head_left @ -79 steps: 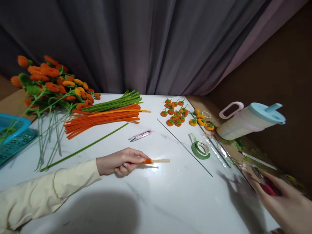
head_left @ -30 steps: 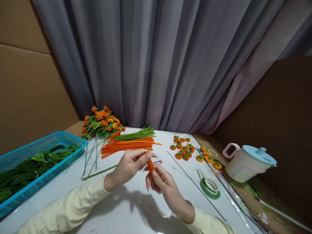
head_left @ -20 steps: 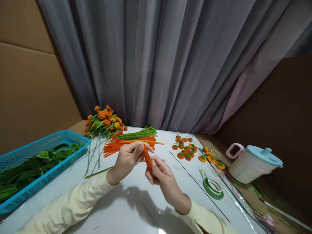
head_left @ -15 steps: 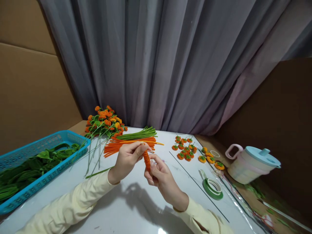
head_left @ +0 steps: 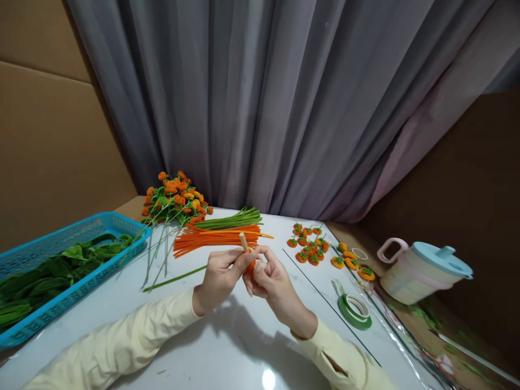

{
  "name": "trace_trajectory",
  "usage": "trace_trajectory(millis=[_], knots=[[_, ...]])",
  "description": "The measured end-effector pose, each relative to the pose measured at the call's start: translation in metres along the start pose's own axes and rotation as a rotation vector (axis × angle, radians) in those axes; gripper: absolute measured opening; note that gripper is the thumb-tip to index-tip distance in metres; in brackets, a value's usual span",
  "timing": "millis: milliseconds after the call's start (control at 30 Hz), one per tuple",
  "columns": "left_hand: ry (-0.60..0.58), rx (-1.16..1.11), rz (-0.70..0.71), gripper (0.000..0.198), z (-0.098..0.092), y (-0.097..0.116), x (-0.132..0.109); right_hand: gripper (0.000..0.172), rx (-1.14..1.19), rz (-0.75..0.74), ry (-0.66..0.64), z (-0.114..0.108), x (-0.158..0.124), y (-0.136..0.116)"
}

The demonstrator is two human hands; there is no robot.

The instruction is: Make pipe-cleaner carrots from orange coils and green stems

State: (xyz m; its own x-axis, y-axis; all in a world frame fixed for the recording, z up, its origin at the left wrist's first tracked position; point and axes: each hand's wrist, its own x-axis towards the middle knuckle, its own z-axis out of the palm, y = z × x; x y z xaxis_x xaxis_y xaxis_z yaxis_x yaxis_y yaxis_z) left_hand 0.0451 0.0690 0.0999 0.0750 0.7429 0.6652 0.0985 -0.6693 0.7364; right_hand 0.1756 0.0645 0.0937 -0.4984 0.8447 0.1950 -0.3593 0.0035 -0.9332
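Observation:
A pale wooden stick point(head_left: 244, 242) stands tilted between my hands, its bare upper end poking out above the fingers. Around it, lower down, is a coil of orange pipe cleaner point(head_left: 251, 267), mostly hidden by my fingers. My left hand point(head_left: 222, 275) is closed, pinching the coil near its top with thumb and forefinger. My right hand point(head_left: 273, 283) closes on the same coil from the other side, fingertips wrapped round it. Just beyond the hands lie a bundle of orange pipe cleaners point(head_left: 215, 239) and a green bundle point(head_left: 233, 219).
Left is a blue basket point(head_left: 77, 279) of green leaves. Orange flowers on stems point(head_left: 174, 195) lie at the back. Small orange flower heads point(head_left: 309, 246), yellow-orange ones point(head_left: 350, 264), green tape point(head_left: 355, 319) and a lidded jug point(head_left: 422, 273) are on the right. A single green stem point(head_left: 174, 279) lies near my left hand.
The stick's bare end now shows above my fingers, where the orange coil covered it before. Both hands have drawn closer together, and less of the coil is visible.

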Motion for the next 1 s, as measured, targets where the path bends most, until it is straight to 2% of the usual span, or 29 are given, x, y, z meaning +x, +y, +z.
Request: trace_trajectory(millis=[233, 333, 400, 533, 633, 733, 833, 1000], knots=[[-0.005, -0.042, -0.025, 0.041, 0.007, 0.002, -0.010, 0.042, -0.006, 0.006, 0.006, -0.002, -0.003, -0.001], [-0.007, -0.045, -0.094, 0.042, 0.007, -0.001, -0.007, 0.040, -0.022, 0.016, -0.005, -0.003, -0.001, 0.000], [-0.029, -0.073, -0.189, 0.044, 0.006, -0.004, 0.000, 0.039, -0.073, 0.016, 0.013, -0.004, 0.001, 0.001], [-0.132, -0.247, -0.458, 0.043, 0.001, -0.007, 0.017, 0.050, -0.396, -0.003, 0.003, -0.016, 0.004, -0.008], [-0.203, -0.325, -0.613, 0.041, -0.002, -0.007, 0.025, 0.053, -0.683, -0.044, 0.026, -0.030, 0.010, -0.026], [-0.324, -0.330, -0.710, 0.040, -0.002, -0.008, 0.026, 0.051, -0.763, -0.060, 0.071, -0.040, 0.021, -0.051], [-0.471, -0.357, -0.769, 0.041, 0.000, -0.008, 0.022, 0.048, -0.829, -0.015, 0.070, -0.039, 0.032, -0.068], [-0.557, -0.466, -0.869, 0.037, 0.003, -0.006, 0.015, 0.048, -0.949, 0.117, -0.010, -0.035, 0.038, -0.064]])
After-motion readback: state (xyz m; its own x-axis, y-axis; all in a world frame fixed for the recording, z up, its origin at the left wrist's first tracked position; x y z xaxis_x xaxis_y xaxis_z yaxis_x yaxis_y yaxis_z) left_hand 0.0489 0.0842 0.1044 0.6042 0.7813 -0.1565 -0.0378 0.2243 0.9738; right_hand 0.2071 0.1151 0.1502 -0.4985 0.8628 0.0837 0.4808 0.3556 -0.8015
